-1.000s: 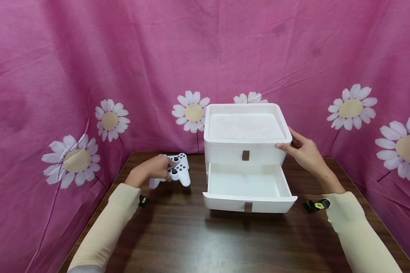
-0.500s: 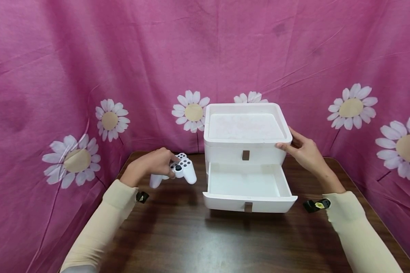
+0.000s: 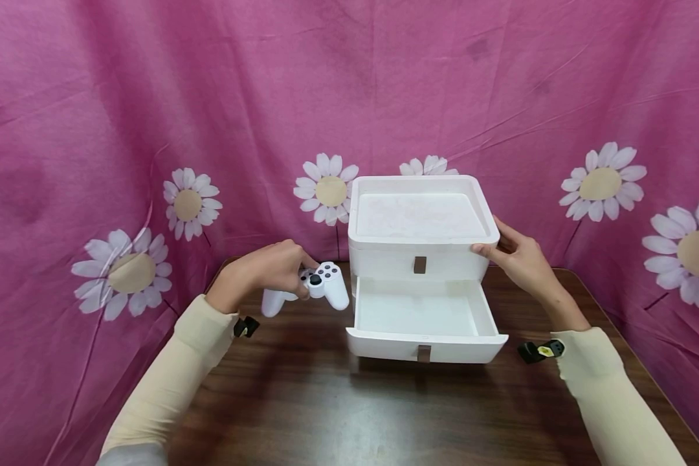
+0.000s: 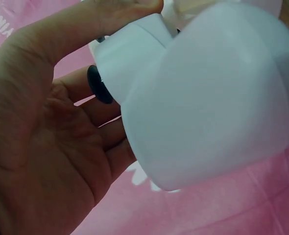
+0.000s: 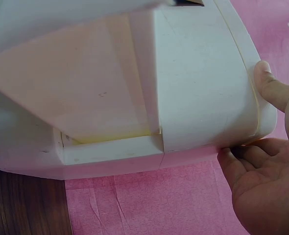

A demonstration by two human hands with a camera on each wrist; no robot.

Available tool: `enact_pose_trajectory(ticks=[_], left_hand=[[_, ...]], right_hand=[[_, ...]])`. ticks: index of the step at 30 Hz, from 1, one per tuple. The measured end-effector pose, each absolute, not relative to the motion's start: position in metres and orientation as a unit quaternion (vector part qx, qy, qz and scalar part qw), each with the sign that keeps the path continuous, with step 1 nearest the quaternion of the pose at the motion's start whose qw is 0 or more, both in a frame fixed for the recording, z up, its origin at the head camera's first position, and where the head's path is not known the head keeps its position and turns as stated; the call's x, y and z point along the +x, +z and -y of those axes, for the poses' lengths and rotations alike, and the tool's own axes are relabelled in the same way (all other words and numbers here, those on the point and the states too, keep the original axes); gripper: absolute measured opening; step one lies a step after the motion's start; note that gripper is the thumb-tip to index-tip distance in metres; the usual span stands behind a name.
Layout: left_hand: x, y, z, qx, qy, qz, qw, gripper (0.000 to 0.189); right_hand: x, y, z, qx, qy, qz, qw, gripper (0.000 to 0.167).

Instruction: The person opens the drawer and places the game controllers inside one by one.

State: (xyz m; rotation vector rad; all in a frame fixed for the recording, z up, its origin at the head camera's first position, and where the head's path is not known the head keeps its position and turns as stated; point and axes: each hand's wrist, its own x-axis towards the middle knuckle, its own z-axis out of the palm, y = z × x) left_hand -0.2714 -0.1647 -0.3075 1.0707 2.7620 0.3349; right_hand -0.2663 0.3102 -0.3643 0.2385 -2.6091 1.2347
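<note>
My left hand holds a white game controller above the table, to the left of a white drawer box. In the left wrist view, one of the controller's rounded white grips fills much of the picture, with the thumb and fingers on either side of its body. My right hand holds the box's top right front corner, thumb on the front and fingers round the side. The lower drawer is pulled out and nothing lies in it. The upper drawer is closed.
The dark wooden table stretches out in front of the box. A pink curtain with printed daisies hangs behind it and at both sides. Each drawer front has a small brown pull tab.
My left hand has raised the controller and moved it right, towards the box. A second white controller, seen behind it earlier, is now hidden. My right hand and the box have stayed put.
</note>
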Motion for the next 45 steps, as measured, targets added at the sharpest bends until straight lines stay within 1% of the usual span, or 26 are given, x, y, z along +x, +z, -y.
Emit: enact_pose_trajectory(ticks=[5,14,23,33,38,45], left_hand=[[-0.27,-0.298,0.154,0.37,0.113,-0.918,0.083,0.038],[-0.272,-0.282,0.131,0.393,0.114,-0.909,0.082,0.036],[-0.273,-0.272,0.109,0.414,0.094,-0.901,0.085,0.029],[-0.273,-0.264,0.082,0.44,0.107,-0.887,0.087,0.015],[-0.275,-0.264,0.065,0.457,0.108,-0.879,0.088,0.013],[-0.274,-0.263,0.042,0.464,0.094,-0.875,0.095,0.015]], right_hand=[[-0.266,-0.364,-0.31,0.079,0.419,0.897,0.12,0.088],[-0.266,-0.364,-0.311,0.075,0.416,0.898,0.12,0.089],[-0.265,-0.364,-0.31,0.076,0.425,0.894,0.12,0.088],[-0.265,-0.363,-0.31,0.074,0.422,0.895,0.121,0.088],[-0.266,-0.365,-0.31,0.077,0.422,0.895,0.124,0.087],[-0.267,-0.366,-0.311,0.077,0.419,0.896,0.121,0.087]])
